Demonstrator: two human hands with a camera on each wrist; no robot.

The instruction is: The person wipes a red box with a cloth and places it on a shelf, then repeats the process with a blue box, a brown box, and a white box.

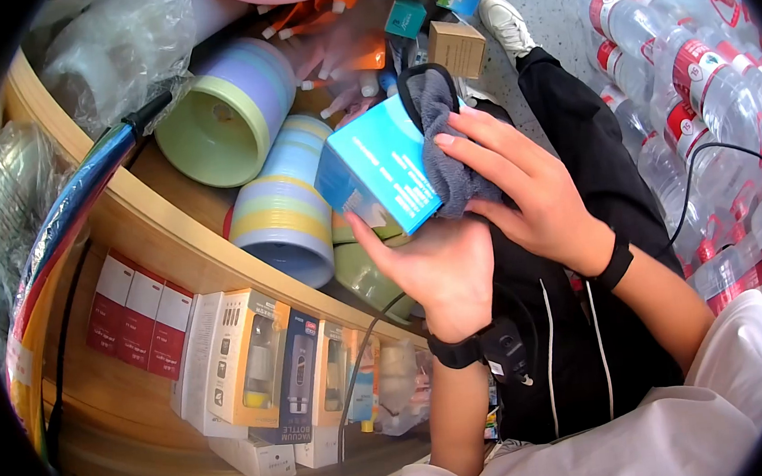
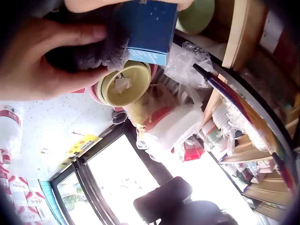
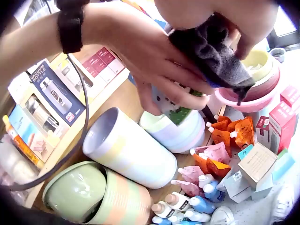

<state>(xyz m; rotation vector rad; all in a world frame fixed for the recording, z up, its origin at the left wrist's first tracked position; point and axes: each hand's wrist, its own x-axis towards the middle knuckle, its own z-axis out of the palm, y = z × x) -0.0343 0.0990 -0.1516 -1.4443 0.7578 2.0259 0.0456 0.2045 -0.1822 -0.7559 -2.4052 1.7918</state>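
Observation:
A blue box with white print (image 1: 379, 162) is in my left hand (image 1: 442, 273), whose thumb lies along its near edge. In the right wrist view, the fingers of the left hand (image 3: 150, 65) curl round the box's other side. My right hand (image 1: 520, 182) grips a dark grey cloth (image 1: 444, 134) with black edging and holds it against one end of the box. In the left wrist view, the cloth (image 2: 101, 51) bunches under the right hand's thumb and fingers, beside the blue box (image 2: 147, 30).
Striped plastic bins (image 1: 281, 219) lie on their sides on a curved wooden shelf (image 1: 155, 211). Boxed bottles (image 1: 252, 355) stand on the level below. Shrink-wrapped water bottles (image 1: 700, 79) fill the right side. Small boxes (image 3: 258, 164), orange pouches (image 3: 239, 133) and capped bottles (image 3: 178, 201) crowd nearby.

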